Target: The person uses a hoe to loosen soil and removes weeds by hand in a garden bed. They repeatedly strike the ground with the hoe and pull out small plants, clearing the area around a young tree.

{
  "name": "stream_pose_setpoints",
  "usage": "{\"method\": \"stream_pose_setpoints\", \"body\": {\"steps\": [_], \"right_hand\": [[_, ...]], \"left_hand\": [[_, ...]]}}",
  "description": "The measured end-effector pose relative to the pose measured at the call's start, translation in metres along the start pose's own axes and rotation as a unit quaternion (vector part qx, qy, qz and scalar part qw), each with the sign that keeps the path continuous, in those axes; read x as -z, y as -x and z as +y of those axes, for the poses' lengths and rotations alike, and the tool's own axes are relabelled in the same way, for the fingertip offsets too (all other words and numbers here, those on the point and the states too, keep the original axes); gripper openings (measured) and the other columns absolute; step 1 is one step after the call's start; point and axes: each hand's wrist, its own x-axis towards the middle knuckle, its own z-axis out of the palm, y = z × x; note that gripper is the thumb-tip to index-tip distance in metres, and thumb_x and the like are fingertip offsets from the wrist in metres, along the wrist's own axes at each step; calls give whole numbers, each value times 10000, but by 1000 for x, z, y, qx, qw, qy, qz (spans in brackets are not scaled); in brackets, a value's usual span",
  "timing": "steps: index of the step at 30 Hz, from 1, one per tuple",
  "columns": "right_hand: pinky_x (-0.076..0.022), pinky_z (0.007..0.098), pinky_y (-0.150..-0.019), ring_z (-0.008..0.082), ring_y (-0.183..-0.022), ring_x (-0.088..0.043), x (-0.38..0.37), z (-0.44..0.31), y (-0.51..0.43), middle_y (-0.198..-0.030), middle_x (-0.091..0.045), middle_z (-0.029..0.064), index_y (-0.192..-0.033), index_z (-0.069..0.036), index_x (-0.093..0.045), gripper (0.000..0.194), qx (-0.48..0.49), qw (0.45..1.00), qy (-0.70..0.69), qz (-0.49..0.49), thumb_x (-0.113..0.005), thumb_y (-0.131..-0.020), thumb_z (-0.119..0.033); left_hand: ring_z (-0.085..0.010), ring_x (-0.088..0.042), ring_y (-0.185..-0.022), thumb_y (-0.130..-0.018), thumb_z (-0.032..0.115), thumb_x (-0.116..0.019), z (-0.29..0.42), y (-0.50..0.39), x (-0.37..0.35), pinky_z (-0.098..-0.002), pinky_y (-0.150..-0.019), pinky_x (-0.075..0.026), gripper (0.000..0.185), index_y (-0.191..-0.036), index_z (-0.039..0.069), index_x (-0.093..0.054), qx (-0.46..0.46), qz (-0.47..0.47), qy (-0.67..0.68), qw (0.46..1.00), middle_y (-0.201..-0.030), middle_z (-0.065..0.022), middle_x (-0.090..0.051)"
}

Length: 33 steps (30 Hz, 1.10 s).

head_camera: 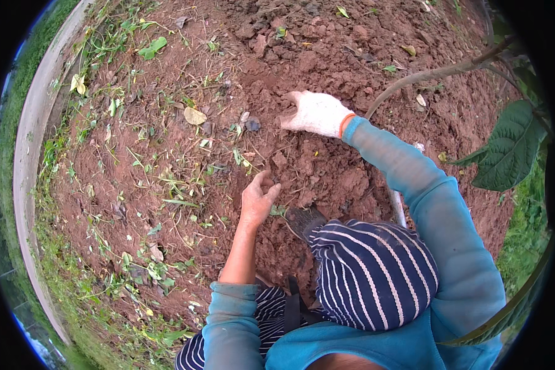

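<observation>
My right hand [317, 113], in a white knit glove with an orange cuff, reaches low over loose reddish-brown soil [337, 180]. Its thumb and fingers are spread, with only soil showing between them. Bare and nearer to me, my left hand [259, 196] hovers beside a small green sprig [277, 210]. A gap shows between its thumb and bent forefinger; the other fingers are partly hidden, and nothing is visible in its grasp. Between my arms, a dark shoe [303, 219] rests on the soil below my striped trouser knee [374, 273].
A bent woody stem [425, 76] crosses above my right forearm, with large green leaves [511, 145] at the right. A pale metal pole [397, 208] lies partly hidden under that arm. Weeds and a dry leaf [194, 116] litter the left ground; a pale road [25, 185] curves beyond.
</observation>
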Motion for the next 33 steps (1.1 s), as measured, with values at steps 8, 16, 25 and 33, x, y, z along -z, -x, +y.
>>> {"method": "stream_pose_setpoints", "body": {"steps": [8, 16, 25, 33], "right_hand": [[-420, 481, -876, 320, -992, -582, -59, 16, 90, -980, -620, 135, -1033, -127, -617, 318, 20, 980, 174, -95, -596, -807, -351], [-440, 426, -881, 323, -998, -588, -21, 60, 126, -1014, -623, 165, -1100, -88, -580, 470, -117, 988, 97, -25, -632, -802, -447], [-406, 336, -975, 307, -1133, -542, 15, 66, 113, -1244, -528, 225, -1343, -22, -387, 805, -248, 932, -204, 170, -646, -772, -529], [-453, 405, -881, 360, -1026, -580, 2, 108, 230, -1039, -607, 248, -1229, 19, -477, 740, -529, 847, 20, 44, -581, -781, -560]], "left_hand": [[-135, -614, -828, -817, 155, -669, -10, 23, -13, -275, -757, -492, 578, -1329, 20, -437, 38, -11, 58, 998, -997, -88, -628], [-163, -622, -798, -788, 184, -692, -36, 45, -27, -302, -753, -495, 643, -1351, 37, -420, 37, -13, 22, 999, -1027, -109, -622], [-122, -574, -857, -827, 95, -649, -49, 36, -25, -262, -751, -487, 609, -1372, 25, -385, 75, -67, 51, 994, -1069, -71, -574], [-207, -595, -858, -765, 132, -693, -54, 45, -32, -319, -781, -490, 592, -1297, 1, -469, -48, -32, -93, 994, -1055, -125, -602]]}}
